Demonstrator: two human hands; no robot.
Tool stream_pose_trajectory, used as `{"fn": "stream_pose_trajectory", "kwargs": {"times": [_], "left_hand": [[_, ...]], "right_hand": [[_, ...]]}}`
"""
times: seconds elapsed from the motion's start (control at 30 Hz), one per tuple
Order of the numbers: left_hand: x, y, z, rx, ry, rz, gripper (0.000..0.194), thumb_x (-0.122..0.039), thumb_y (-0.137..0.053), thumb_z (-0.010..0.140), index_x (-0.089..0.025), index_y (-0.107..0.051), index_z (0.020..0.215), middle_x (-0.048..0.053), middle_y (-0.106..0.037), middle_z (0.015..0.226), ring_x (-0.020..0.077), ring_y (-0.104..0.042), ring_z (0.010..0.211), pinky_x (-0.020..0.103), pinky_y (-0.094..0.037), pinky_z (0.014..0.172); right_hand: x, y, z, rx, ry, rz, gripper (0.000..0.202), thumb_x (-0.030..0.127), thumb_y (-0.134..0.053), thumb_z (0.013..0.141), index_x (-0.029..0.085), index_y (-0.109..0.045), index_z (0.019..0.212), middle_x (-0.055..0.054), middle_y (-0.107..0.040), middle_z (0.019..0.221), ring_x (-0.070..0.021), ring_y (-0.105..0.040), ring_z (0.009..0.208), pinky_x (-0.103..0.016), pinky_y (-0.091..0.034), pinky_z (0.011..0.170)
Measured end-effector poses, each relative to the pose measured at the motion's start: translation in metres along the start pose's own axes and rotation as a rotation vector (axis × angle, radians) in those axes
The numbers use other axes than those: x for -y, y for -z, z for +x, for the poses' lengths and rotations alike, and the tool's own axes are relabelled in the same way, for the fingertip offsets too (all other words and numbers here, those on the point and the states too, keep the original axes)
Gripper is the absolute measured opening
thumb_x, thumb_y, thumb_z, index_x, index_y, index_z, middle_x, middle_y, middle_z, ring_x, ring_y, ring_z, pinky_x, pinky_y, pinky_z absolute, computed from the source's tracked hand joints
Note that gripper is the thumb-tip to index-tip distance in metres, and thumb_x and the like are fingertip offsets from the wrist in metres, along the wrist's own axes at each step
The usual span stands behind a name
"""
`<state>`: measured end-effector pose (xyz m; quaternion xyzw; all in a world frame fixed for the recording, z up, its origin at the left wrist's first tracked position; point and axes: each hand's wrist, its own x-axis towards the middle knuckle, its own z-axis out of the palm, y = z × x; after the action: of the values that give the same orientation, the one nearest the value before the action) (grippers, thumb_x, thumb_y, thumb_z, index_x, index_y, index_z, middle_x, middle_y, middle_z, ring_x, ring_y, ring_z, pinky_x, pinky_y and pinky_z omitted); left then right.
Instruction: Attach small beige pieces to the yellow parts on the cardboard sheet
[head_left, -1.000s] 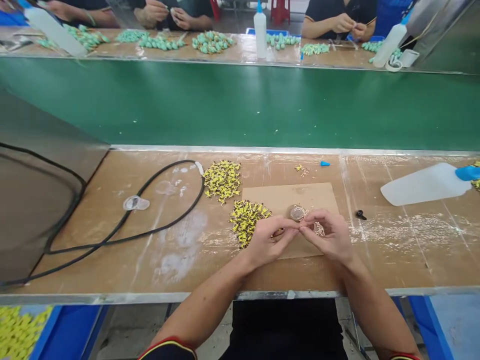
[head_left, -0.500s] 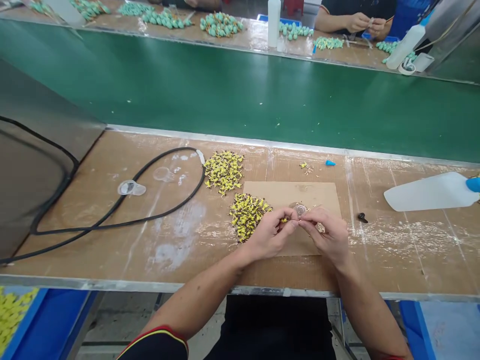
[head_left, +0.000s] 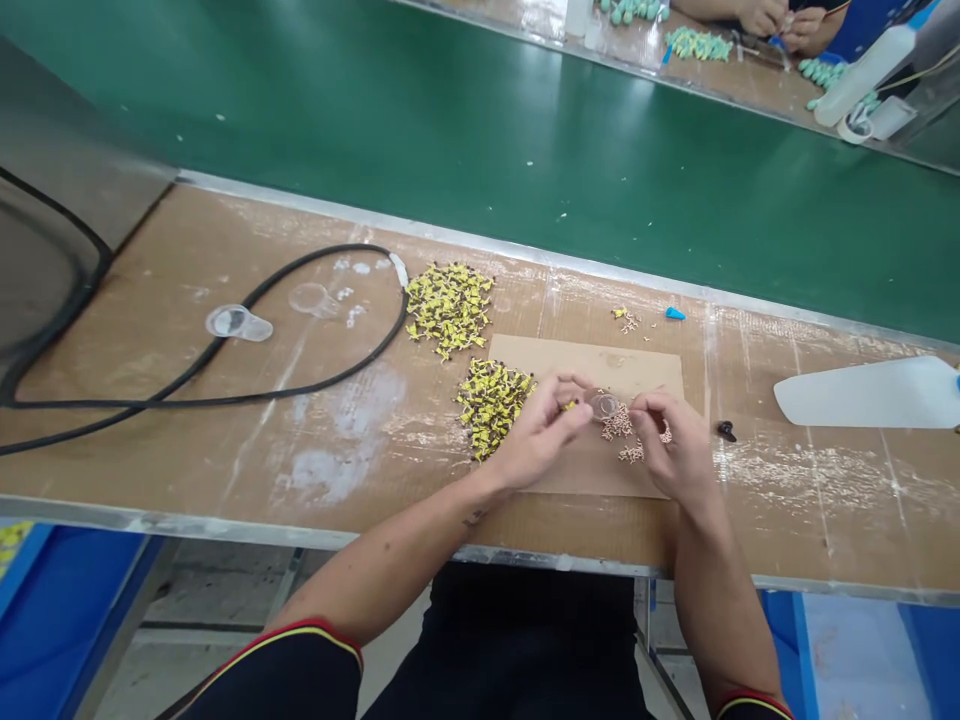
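Observation:
My left hand (head_left: 541, 432) is closed on a small yellow piece (head_left: 570, 405), just right of a pile of yellow and dark pieces (head_left: 491, 405). Beside it, my right hand (head_left: 671, 440) has thumb and forefinger pinched together; anything between them is too small to make out. Between the hands a small clear round dish (head_left: 604, 405) rests over the cardboard sheet (head_left: 585, 470). Tiny pale pink pieces (head_left: 619, 424) lie scattered around the dish and partly under my right hand. A second yellow pile (head_left: 450, 308) sits farther back.
A black cable (head_left: 300, 392) loops across the left of the table, near a clear scoop-like cup (head_left: 238, 323). To the right are a small black item (head_left: 726, 431) and a white bottle (head_left: 862, 393). A blue cap (head_left: 675, 313) lies behind. Another person's hands (head_left: 784, 25) work across the green belt.
My hands have moved apart, uncovering the dish and more pink pieces between them. The camera view has tilted and shifted.

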<state>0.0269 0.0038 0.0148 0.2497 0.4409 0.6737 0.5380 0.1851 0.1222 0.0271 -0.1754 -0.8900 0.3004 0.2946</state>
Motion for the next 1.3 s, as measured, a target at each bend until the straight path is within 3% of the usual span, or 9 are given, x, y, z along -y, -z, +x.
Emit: {"fn": "stream_pose_trajectory", "kwargs": {"times": [0.13,0.3,0.43,0.67,1.0,1.13,1.3], "left_hand": [[-0.011,0.01,0.007,-0.192,-0.067,-0.225,0.027,-0.026,-0.066,0.068,-0.022,-0.045,0.085,-0.007,-0.043,0.067,0.0071,-0.034,0.052,0.021,-0.027,0.051],[-0.013,0.016,0.011,-0.268,-0.123,-0.116,0.018,-0.026,-0.065,0.074,-0.02,-0.049,0.08,-0.005,-0.05,0.069,0.0088,-0.05,0.061,0.023,-0.037,0.058],[-0.008,0.019,0.01,-0.258,-0.175,-0.047,0.02,-0.029,-0.069,0.083,-0.021,-0.053,0.092,-0.003,-0.064,0.075,0.0112,-0.063,0.072,0.025,-0.046,0.069],[-0.008,0.019,0.01,-0.232,-0.22,0.024,0.023,-0.035,-0.072,0.091,-0.02,-0.06,0.106,0.001,-0.077,0.088,0.011,-0.068,0.072,0.026,-0.051,0.072],[-0.007,0.017,0.01,-0.211,-0.195,0.02,0.031,-0.037,-0.079,0.087,-0.018,-0.057,0.098,0.002,-0.075,0.09,0.0138,-0.076,0.077,0.025,-0.057,0.072],[-0.007,0.017,0.01,-0.198,-0.192,0.037,0.032,-0.035,-0.078,0.088,-0.018,-0.055,0.103,0.001,-0.073,0.089,0.0151,-0.077,0.076,0.027,-0.059,0.073],[-0.008,0.017,0.01,-0.199,-0.169,0.028,0.03,-0.033,-0.078,0.087,-0.016,-0.06,0.103,0.001,-0.073,0.088,0.0154,-0.077,0.077,0.025,-0.058,0.071]], "right_hand": [[-0.01,0.004,0.002,0.094,-0.133,-0.062,0.014,0.021,-0.055,0.101,0.022,-0.063,0.089,-0.002,-0.064,0.078,-0.0141,-0.055,0.064,-0.029,-0.045,0.06],[-0.017,-0.002,0.002,0.17,-0.168,-0.065,0.016,0.025,-0.056,0.101,0.021,-0.067,0.09,-0.003,-0.065,0.081,-0.0146,-0.055,0.064,-0.03,-0.046,0.062],[-0.018,-0.002,0.002,0.157,-0.166,-0.102,0.015,0.025,-0.057,0.1,0.022,-0.069,0.092,-0.002,-0.063,0.081,-0.0157,-0.056,0.066,-0.031,-0.048,0.064],[-0.019,0.001,0.002,0.158,-0.17,-0.142,0.014,0.025,-0.058,0.1,0.023,-0.07,0.093,-0.002,-0.062,0.082,-0.0163,-0.056,0.068,-0.031,-0.047,0.065],[-0.019,-0.001,0.003,0.148,-0.157,-0.133,0.013,0.023,-0.059,0.099,0.023,-0.07,0.092,-0.002,-0.063,0.081,-0.0154,-0.055,0.065,-0.031,-0.046,0.063],[-0.02,-0.002,0.003,0.14,-0.158,-0.134,0.013,0.024,-0.058,0.099,0.023,-0.069,0.091,-0.002,-0.062,0.08,-0.0153,-0.054,0.064,-0.03,-0.046,0.061],[-0.021,-0.002,0.003,0.145,-0.167,-0.135,0.013,0.025,-0.058,0.099,0.023,-0.068,0.092,-0.002,-0.06,0.079,-0.0146,-0.052,0.062,-0.03,-0.044,0.06]]}}
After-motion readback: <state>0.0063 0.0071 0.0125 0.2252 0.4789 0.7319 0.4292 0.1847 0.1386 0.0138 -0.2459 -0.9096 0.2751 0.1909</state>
